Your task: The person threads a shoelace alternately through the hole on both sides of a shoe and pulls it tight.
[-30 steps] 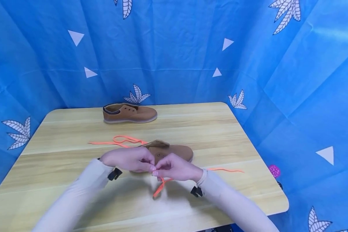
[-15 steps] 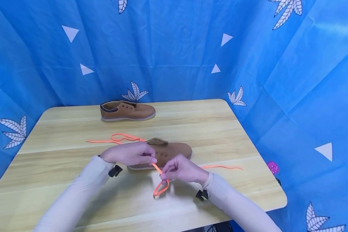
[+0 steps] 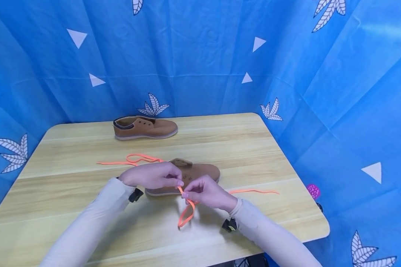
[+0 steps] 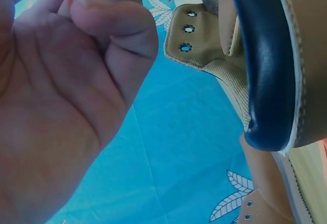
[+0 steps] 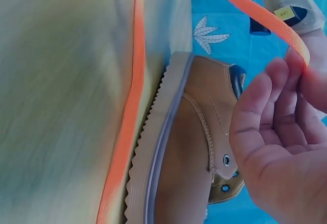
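Observation:
A brown shoe [image 3: 205,172] lies on the table just beyond both hands, its toe to the right and its eyelets unlaced. An orange shoelace [image 3: 180,224] hangs in a loop below the fingers, and one stretch of it runs off to the right. My left hand [image 3: 155,176] pinches the lace between thumb and forefinger, partly covering the shoe's heel; the left wrist view shows a sliver of orange at its fingertips. Close by on the right, my right hand [image 3: 211,194] pinches the same lace a little lower. In the right wrist view, the lace [image 5: 255,12] arches to the fingers.
Another brown unlaced shoe [image 3: 160,129] stands at the back of the wooden table [image 3: 247,155]. A second orange shoelace [image 3: 142,156] lies looped left of the near shoe. Blue patterned cloth [image 3: 204,48] hangs behind and along the right side.
My hands parted slightly, the right going lower and rightward, then came closer again. A short stretch of lace now shows between them, and the hanging loop has opened wider.

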Demonstrator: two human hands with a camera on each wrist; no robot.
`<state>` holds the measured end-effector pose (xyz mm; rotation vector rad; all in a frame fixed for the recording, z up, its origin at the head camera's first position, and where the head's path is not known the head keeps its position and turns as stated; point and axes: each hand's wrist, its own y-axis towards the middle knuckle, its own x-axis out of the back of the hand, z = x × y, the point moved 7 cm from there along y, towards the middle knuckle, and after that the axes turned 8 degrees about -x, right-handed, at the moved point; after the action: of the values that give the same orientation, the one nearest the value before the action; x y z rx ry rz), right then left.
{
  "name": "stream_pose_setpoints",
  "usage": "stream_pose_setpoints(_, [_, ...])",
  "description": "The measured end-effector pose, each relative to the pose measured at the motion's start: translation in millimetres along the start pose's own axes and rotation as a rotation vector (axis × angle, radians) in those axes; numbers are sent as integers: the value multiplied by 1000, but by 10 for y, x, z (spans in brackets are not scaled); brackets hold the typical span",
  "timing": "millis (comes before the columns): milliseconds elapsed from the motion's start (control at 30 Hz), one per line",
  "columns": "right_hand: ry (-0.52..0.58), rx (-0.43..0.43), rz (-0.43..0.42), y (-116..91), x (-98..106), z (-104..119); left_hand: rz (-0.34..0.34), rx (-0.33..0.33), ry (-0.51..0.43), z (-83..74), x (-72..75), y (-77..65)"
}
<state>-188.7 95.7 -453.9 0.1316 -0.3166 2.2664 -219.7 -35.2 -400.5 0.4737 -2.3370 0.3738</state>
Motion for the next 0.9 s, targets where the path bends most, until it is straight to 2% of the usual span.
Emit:
stream_pose_setpoints(133, [78,-12,-6,17,10,-43,-9,-27,34,0,-11,54])
stream_pose_setpoints(200, [109,-24,-21,25,24,-63,-30,-18,38,6,-7,85])
stream_pose_setpoints(267, [115,-44,-47,26,47,-95,-85,11,54,31,17,114])
stream_pose_setpoints(333, [127,-81,-76,22,76,-155,-169,57,95,62,54,132])
stream_pose_setpoints(400, [141,-120,-116,12,119,-233,-241,103,159,93,69,145])
stream_pose_setpoints(467, [171,-154,-154,-3,163,-315,-279,144,244,125,55,150])
stream_pose_setpoints(600, [222,-190,-215,-41,236,-431,-259,191,321,171,-30,173])
stream_pose_setpoints(767, [235,-209,-253,-98,265,-479,-239,217,296,235,-70,183])
stream_pose_setpoints(900, [248,-236,-271,-147,258,-518,-238,207,270,248,-66,178])
